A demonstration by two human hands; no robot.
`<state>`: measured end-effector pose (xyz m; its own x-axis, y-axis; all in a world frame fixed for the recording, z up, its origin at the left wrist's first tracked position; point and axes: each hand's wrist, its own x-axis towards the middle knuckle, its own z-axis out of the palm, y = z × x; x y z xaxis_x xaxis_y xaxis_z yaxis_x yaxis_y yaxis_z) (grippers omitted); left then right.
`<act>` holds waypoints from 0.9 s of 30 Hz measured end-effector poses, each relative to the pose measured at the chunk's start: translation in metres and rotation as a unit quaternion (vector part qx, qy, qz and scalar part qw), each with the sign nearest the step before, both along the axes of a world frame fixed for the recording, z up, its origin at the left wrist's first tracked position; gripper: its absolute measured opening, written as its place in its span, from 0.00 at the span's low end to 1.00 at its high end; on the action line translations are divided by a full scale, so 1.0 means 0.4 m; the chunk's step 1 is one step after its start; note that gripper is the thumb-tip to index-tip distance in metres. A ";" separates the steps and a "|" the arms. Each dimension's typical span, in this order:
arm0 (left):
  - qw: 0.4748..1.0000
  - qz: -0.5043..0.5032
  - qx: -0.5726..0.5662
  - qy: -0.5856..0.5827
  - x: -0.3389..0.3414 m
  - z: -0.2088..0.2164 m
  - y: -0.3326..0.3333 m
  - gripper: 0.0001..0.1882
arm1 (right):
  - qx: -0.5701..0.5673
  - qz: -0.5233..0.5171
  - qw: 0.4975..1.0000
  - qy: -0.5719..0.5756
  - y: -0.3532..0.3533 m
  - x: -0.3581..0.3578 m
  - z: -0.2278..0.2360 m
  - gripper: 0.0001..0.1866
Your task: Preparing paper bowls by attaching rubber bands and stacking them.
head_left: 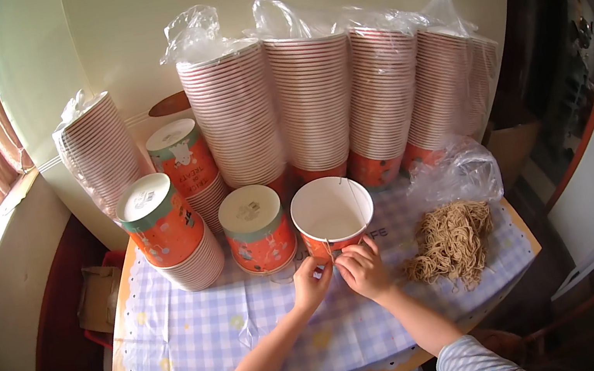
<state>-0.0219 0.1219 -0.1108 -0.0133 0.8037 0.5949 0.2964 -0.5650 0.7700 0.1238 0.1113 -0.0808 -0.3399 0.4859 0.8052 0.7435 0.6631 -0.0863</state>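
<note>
One table [205, 342]; bagged tub stacks [234, 117] at back look not started. Upright tub [333, 215] centre, likely half strung: far side looks corded, near side unfinished. Cord pile [452, 242] right. Left hand [313, 283] grip pinches strand [327, 245]; right hand [362, 267] grip unclear.

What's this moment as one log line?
left grip: at cord, near side of bucket | right grip: beside left grip | bucket: upright, open | cord heap: right of bucket
</note>
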 end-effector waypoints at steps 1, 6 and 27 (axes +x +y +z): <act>0.996 -0.034 -0.066 -0.038 0.003 -0.009 -0.003 0.04 | -0.003 -0.003 1.000 0.002 0.002 0.003 -0.005 0.08; 0.930 -0.173 -0.208 -0.250 0.005 -0.044 0.006 0.05 | -0.005 -0.042 0.999 0.004 0.006 0.003 -0.029 0.08; 0.848 -0.184 -0.275 -0.415 0.001 0.053 0.041 0.04 | -0.023 -0.011 0.999 0.025 0.003 0.008 -0.022 0.05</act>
